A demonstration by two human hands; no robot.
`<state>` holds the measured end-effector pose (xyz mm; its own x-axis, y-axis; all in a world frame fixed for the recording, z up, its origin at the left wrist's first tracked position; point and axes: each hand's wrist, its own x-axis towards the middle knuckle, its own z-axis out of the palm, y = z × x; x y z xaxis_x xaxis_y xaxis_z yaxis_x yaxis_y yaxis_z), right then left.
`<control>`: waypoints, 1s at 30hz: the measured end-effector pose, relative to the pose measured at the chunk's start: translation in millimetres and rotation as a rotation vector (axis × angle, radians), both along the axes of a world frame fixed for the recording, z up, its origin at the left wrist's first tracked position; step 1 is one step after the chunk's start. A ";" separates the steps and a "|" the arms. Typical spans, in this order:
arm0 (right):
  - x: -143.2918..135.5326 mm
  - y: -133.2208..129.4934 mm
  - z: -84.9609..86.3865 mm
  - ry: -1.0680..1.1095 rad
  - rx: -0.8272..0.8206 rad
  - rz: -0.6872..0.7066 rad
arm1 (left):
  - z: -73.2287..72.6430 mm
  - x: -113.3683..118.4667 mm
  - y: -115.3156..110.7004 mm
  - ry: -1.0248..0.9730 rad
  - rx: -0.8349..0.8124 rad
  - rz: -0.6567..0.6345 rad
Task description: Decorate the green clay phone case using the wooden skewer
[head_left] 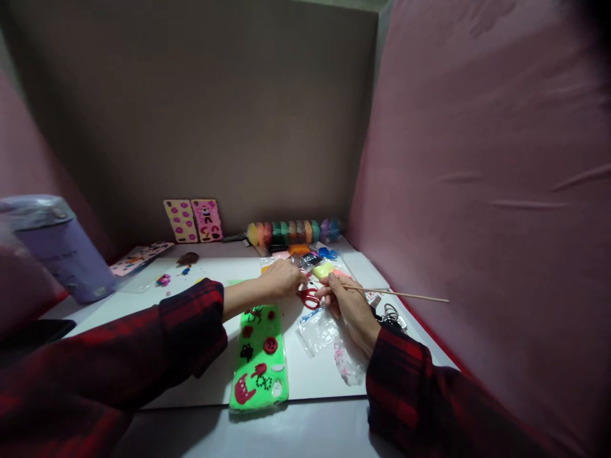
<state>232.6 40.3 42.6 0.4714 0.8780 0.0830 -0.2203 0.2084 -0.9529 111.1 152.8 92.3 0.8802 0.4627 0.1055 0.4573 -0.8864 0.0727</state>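
Observation:
A thin wooden stick [405, 294] is held in my right hand [351, 305], between thumb and fingers, its long end pointing right. My left hand [281, 280] reaches over the white board with its fingers bent together near the small clay packets; what they hold, if anything, is too small to make out. Red-handled scissors [309, 299] lie between my hands. Below my left wrist lies a bright green phone case [261, 388] decorated with red and black shapes. A yellow clay packet [323, 271] sits just beyond my right fingertips. Clear plastic bags [317, 331] rest beside my right hand.
A purple tumbler [71, 254] stands at the left. Two decorated cases [180, 221] lean on the back wall, beside a row of colored clay tubs [291, 233]. Brown clay [188, 258] lies on the board [191, 394]. Keys [391, 315] lie at the right.

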 end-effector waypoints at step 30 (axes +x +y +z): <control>4.3 2.3 -0.7 0.038 0.020 -0.100 | -13.5 42.5 4.4 0.056 0.007 0.202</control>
